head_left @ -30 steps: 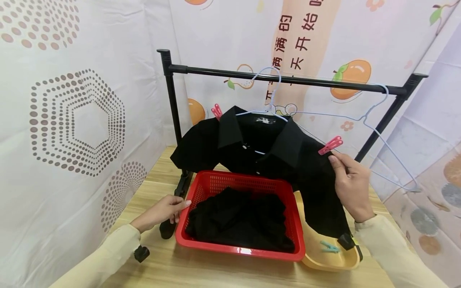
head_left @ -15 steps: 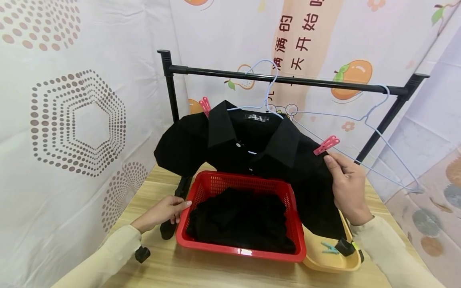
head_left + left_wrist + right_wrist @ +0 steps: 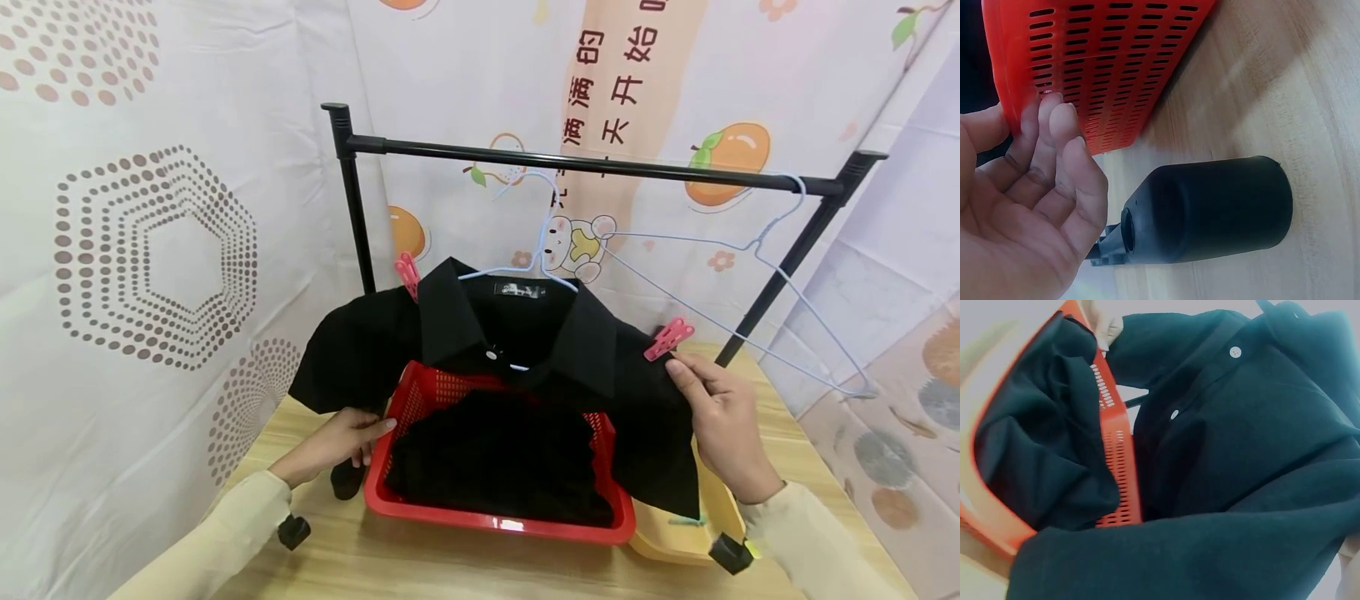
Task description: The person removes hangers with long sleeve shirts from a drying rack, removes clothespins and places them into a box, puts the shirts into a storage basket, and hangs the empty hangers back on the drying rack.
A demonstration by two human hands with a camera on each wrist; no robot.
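My right hand (image 3: 723,425) pinches the shoulder of a black collared shirt (image 3: 581,346), just below a pink clothespin (image 3: 670,337). A light blue wire hanger (image 3: 544,229) runs inside the shirt, its hook showing just under the rack's bar. Another pink clothespin (image 3: 407,275) clips the opposite shoulder. With thumb over the rim and fingers outside, my left hand (image 3: 341,442) holds the left side of a red plastic basket (image 3: 480,521). Black cloth (image 3: 495,467) lies bunched in the basket. The right wrist view shows white buttons (image 3: 1235,352) down the shirt's front; the right fingertips are hidden there.
A black rack bar (image 3: 450,153) crosses behind the shirt. A second blue hanger (image 3: 813,308) hangs at its right end. A yellow basin (image 3: 660,542) with a green clothespin (image 3: 686,522) stands right of the basket. The rack's black foot (image 3: 1229,209) lies beside my left hand.
My right hand has shifted the shirt and hanger left, first up slightly, then down. The hook has dropped from above the bar to below it. My left hand stays on the basket.
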